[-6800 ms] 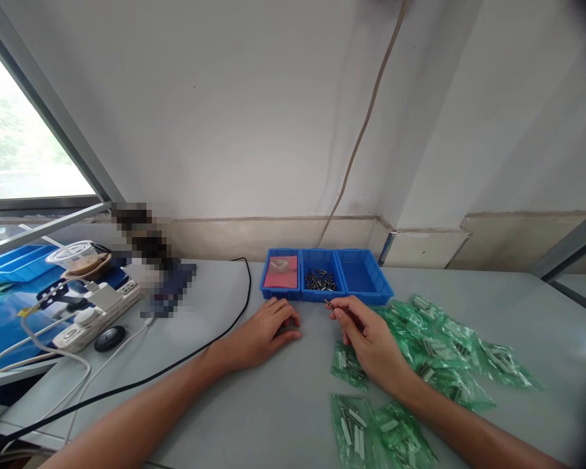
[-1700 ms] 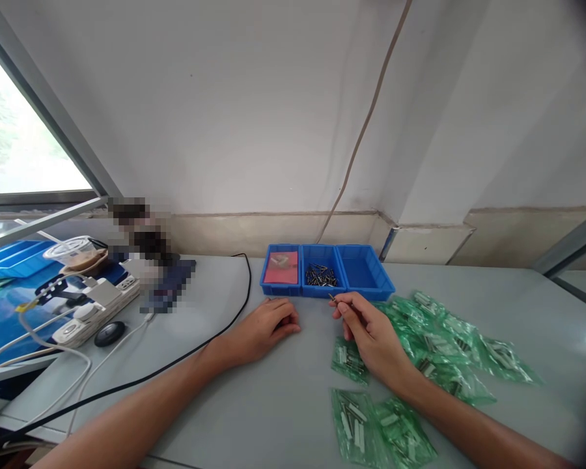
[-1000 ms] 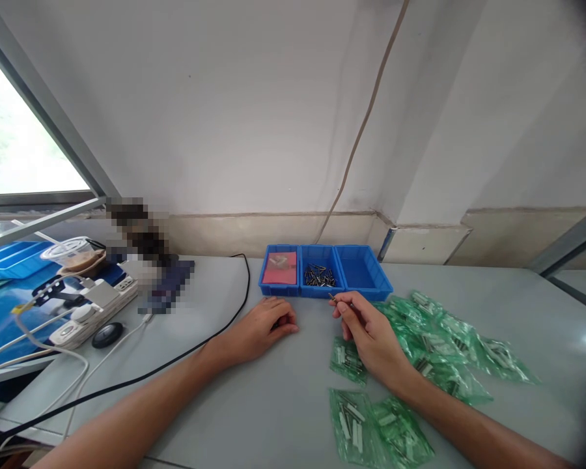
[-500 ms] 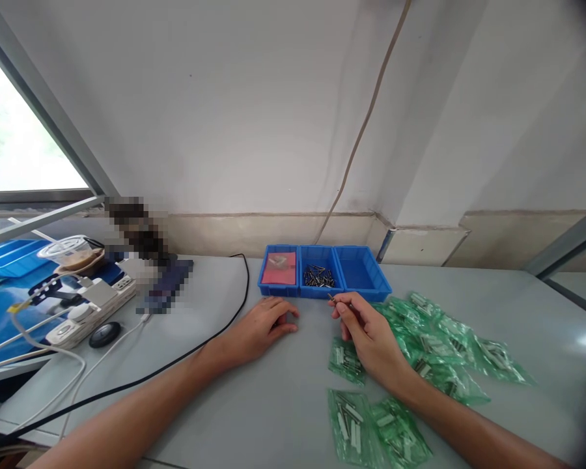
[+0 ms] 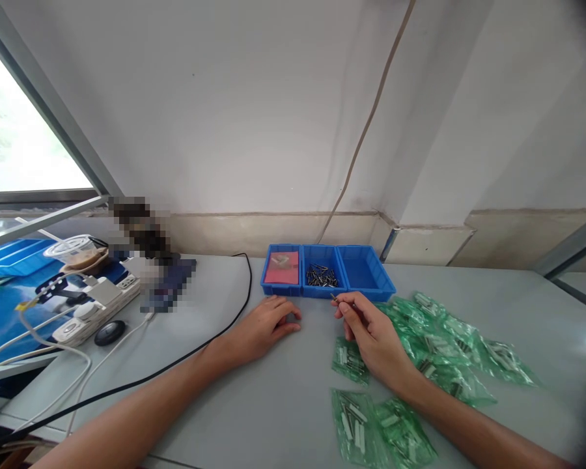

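My right hand (image 5: pixel 371 326) pinches a small screw-like metal part (image 5: pixel 334 298) between thumb and fingertips, just in front of the blue bins. Similar dark metal parts (image 5: pixel 322 276) lie heaped in the middle blue bin (image 5: pixel 317 292). My left hand (image 5: pixel 264 329) rests on the table with loosely bent fingers, its thumb apart and nothing in it. Beyond it stands the left blue bin (image 5: pixel 279 289), holding a pink sheet and a small clear bag. A green plastic bag of metal and white parts (image 5: pixel 350 360) lies partly beneath my right hand.
The right blue bin (image 5: pixel 366 270) adjoins the middle one. Several filled green bags (image 5: pixel 449 345) spread rightward, and others (image 5: pixel 356 426) lie nearer me. A black cable (image 5: pixel 176 360) passes under my left forearm. A power strip (image 5: pixel 97 309) and lidded cup (image 5: pixel 73 251) are at the left.
The view has shifted slightly, so everything sits a little further right. Both hands keep nearly the same pose, and the right still pinches the metal part.
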{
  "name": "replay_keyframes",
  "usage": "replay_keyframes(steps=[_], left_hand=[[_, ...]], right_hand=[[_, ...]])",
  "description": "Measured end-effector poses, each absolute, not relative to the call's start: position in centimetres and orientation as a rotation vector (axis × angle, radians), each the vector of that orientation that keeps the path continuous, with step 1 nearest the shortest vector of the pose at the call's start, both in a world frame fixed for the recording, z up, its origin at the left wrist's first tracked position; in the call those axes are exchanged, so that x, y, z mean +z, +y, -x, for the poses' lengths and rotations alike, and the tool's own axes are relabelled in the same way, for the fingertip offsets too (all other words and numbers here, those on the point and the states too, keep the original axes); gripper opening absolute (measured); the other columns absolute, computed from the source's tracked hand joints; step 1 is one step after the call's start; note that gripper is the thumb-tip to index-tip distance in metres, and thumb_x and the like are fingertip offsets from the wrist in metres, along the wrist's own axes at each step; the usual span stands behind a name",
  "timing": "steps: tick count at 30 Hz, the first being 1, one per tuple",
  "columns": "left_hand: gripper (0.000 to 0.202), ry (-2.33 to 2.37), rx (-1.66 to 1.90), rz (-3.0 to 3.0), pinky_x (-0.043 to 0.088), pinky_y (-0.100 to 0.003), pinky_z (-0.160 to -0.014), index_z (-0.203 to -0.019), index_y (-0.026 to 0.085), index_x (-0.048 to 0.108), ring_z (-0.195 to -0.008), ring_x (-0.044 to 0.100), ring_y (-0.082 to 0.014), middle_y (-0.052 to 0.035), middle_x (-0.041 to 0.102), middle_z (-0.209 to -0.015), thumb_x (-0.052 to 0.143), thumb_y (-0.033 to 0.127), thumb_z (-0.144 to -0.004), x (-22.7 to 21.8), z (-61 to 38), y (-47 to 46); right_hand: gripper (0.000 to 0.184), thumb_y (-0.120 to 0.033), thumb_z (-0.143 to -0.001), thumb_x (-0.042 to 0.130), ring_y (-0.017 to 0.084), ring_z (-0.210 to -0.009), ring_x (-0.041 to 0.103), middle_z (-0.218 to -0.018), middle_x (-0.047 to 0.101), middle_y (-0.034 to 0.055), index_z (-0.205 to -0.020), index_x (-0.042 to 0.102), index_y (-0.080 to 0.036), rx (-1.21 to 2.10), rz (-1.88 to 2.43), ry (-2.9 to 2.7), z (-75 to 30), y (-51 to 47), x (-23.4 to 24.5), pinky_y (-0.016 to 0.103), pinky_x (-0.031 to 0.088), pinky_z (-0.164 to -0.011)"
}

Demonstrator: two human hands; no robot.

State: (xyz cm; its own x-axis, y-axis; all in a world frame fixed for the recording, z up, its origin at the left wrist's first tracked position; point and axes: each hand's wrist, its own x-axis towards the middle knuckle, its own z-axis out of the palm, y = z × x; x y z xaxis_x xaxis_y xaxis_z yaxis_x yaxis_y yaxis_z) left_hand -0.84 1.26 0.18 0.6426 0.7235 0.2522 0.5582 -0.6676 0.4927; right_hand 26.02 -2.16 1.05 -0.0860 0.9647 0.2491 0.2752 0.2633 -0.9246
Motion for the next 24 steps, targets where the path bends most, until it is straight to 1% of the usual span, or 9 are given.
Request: replay_keyframes(steps=[5, 19, 21, 24], left_hand=[[0.023, 1.008, 0.62, -2.491, 0.049, -0.034, -0.092, -0.119, 0.023, 0.067, -0.099, 0.061, -0.0223, -0.0044, 0.066, -0.101, 0.057, 0.042, -0.11, 0.23, 0.88, 1.25], [0.018, 1.004, 0.606, -2.489, 0.048, -0.034, -0.095, -0.121, 0.024, 0.066, -0.104, 0.062, -0.022, -0.0039, 0.067, -0.105, 0.059, 0.036, -0.11, 0.36, 0.87, 1.14], [0.017, 1.007, 0.605, -2.49, 0.048, -0.034, -0.095, -0.121, 0.024, 0.066, -0.104, 0.061, -0.0219, -0.0038, 0.067, -0.105, 0.06, 0.035, -0.11, 0.35, 0.87, 1.15], [0.016, 1.0, 0.583, -2.493, 0.047, -0.034, -0.096, -0.12, 0.023, 0.066, -0.104, 0.061, -0.0218, -0.0037, 0.067, -0.106, 0.06, 0.034, -0.11, 0.41, 0.85, 1.18]], right_hand=[[0.031, -0.051, -0.107, 0.052, 0.016, -0.059, 0.057, -0.09, 0.068, 0.0025, -0.11, 0.067, -0.024, 0.887, 1.18, -1.57, -25.96, -2.11, 1.08, 0.029, 0.049, -0.057], [0.026, -0.047, -0.108, 0.05, 0.016, -0.062, 0.056, -0.094, 0.066, 0.0016, -0.113, 0.065, -0.026, 0.92, 1.181, -1.562, -26.09, -2.15, 0.69, 0.03, 0.049, -0.061], [0.024, -0.047, -0.108, 0.052, 0.017, -0.066, 0.058, -0.093, 0.066, 0.0014, -0.113, 0.064, -0.027, 0.906, 1.186, -1.549, -26.09, -2.14, 0.74, 0.03, 0.05, -0.063], [0.019, -0.045, -0.106, 0.058, 0.02, -0.079, 0.062, -0.094, 0.065, 0.0023, -0.108, 0.064, -0.027, 0.854, 1.197, -1.535, -26.12, -2.08, 0.78, 0.03, 0.052, -0.066]])
